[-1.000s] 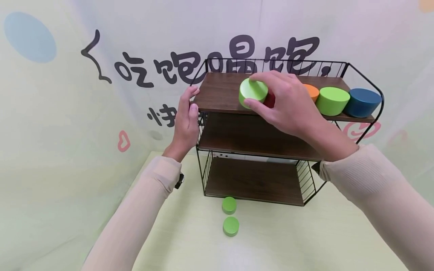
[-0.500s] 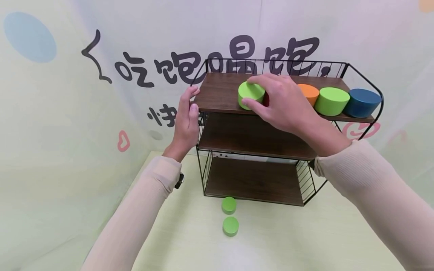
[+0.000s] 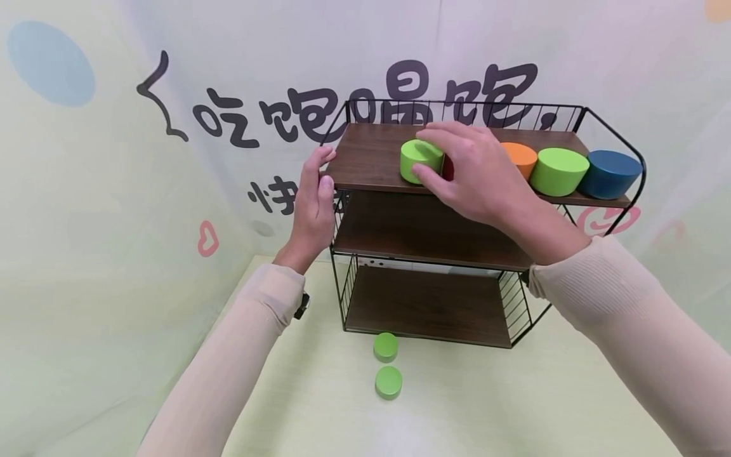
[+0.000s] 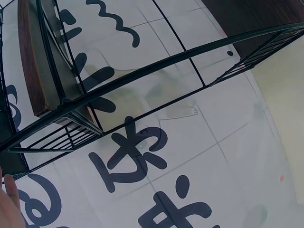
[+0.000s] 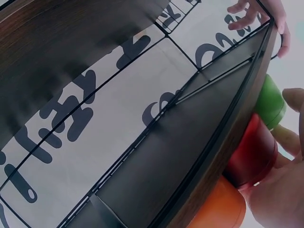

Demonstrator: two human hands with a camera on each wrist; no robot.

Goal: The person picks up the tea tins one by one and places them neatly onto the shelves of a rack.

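A three-tier rack (image 3: 400, 228) has dark wood boards and black wire sides. On its top board, my right hand (image 3: 482, 171) has thumb and fingers around a light-green cylindrical block (image 3: 408, 166), which stands upright. Close beside that block, a red cylindrical block (image 5: 251, 154) is mostly hidden by the hand in the head view. Further right in the row stand an orange block (image 3: 521, 154), a second green block (image 3: 559, 172) and a dark-blue block (image 3: 611, 174). My left hand (image 3: 311, 206) grips the rack's left side at top-board height. Only fingertips (image 4: 12, 190) show in the left wrist view.
Two smaller-looking green round blocks (image 3: 389, 381) lie on the pale tabletop (image 3: 457, 400) in front of the rack. Behind it hangs a white sheet (image 3: 274, 51) with large black lettering. Wire rails edge the top board's back and sides.
The green block under my right hand has gone from tilted to upright on the top board, shifting slightly left. The right hand has moved slightly with it; the left hand stays put.
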